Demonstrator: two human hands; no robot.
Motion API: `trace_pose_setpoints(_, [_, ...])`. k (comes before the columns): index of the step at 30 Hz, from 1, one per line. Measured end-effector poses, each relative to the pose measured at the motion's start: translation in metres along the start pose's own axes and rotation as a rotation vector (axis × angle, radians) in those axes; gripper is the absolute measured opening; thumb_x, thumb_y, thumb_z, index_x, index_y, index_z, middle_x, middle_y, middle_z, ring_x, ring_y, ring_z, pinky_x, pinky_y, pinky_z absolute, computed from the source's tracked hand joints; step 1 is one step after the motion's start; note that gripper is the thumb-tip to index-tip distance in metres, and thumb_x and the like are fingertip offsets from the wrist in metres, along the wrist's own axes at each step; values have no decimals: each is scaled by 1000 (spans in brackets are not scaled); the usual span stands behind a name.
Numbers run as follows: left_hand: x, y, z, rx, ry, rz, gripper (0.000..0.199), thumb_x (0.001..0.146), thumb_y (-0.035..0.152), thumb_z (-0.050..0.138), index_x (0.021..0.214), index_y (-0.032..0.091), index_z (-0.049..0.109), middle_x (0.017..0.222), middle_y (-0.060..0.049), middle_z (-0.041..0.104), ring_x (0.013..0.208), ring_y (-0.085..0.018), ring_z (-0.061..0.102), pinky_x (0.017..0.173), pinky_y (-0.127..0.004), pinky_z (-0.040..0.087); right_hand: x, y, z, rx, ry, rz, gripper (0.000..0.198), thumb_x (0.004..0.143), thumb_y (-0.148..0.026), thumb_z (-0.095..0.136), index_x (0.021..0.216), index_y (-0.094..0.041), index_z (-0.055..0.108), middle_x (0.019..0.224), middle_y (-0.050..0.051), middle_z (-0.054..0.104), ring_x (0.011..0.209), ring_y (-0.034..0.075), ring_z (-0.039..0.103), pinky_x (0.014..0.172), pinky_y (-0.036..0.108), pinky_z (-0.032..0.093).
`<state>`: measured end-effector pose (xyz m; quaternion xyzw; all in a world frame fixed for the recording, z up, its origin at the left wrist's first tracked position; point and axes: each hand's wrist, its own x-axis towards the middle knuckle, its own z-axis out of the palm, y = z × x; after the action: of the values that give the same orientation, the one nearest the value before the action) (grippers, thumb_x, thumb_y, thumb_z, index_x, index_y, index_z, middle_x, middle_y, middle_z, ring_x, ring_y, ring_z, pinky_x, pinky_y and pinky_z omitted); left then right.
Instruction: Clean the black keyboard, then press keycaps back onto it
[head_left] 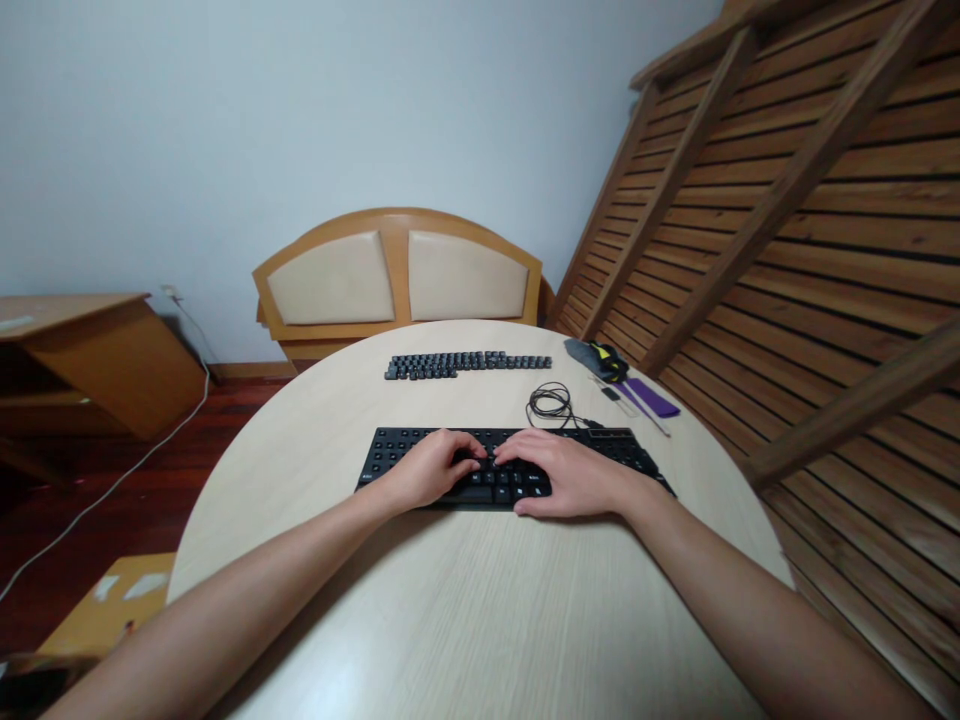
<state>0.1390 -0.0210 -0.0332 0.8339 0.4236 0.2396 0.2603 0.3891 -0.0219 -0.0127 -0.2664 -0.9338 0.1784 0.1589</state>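
Note:
A black keyboard [480, 494] lies across the middle of the round table, with both my hands over it. At its left end the key positions show bare sockets with small pale centres; the lower middle rows carry keycaps. My left hand [431, 468] is bent over the keyboard's centre, thumb and forefinger tips close together at the keys. Whatever sits between those tips is too small to make out. My right hand [566, 472] rests on the keyboard from the right, fingertips touching the middle keys beside the left fingertips. Its thumb is spread apart near the front edge.
Behind the keyboard, loose black keycaps [435, 364] lie in rows. A coiled black cable [551, 402] is nearer. At the right are a grey, black and yellow glove-like bundle [604, 360], a purple strip [654, 397] and a thin rod [651, 419]. Wooden slats [847, 220] lean alongside the table [300, 480].

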Motion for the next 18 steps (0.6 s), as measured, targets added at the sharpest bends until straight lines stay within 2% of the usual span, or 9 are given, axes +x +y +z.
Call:
trace_pose_setpoints(5, [-2, 2, 0, 94, 26, 31, 16, 88, 15, 64, 100, 20, 74, 100, -3, 76, 93, -21, 68, 87, -32, 50, 1, -1, 0, -1, 6, 3, 52, 76, -32, 77, 124, -22, 61, 125, 8, 64, 118, 26, 57, 104, 41, 44])
trace_pose_setpoints(11, [-1, -8, 2, 104, 28, 118, 15, 91, 20, 65, 100, 21, 76, 101, -3, 76, 97, -21, 67, 93, -36, 49, 0, -1, 1, -7, 6, 13, 52, 76, -33, 77, 125, -23, 61, 124, 8, 65, 116, 26, 57, 102, 43, 45])
trace_pose_setpoints(18, [-2, -3, 1, 138, 11, 154, 18, 92, 16, 63, 102, 21, 76, 99, -3, 77, 93, -20, 68, 90, -34, 50, 1, 0, 2, -3, 16, 2, 52, 75, -32, 77, 124, -22, 61, 121, 8, 65, 115, 26, 57, 102, 42, 45])
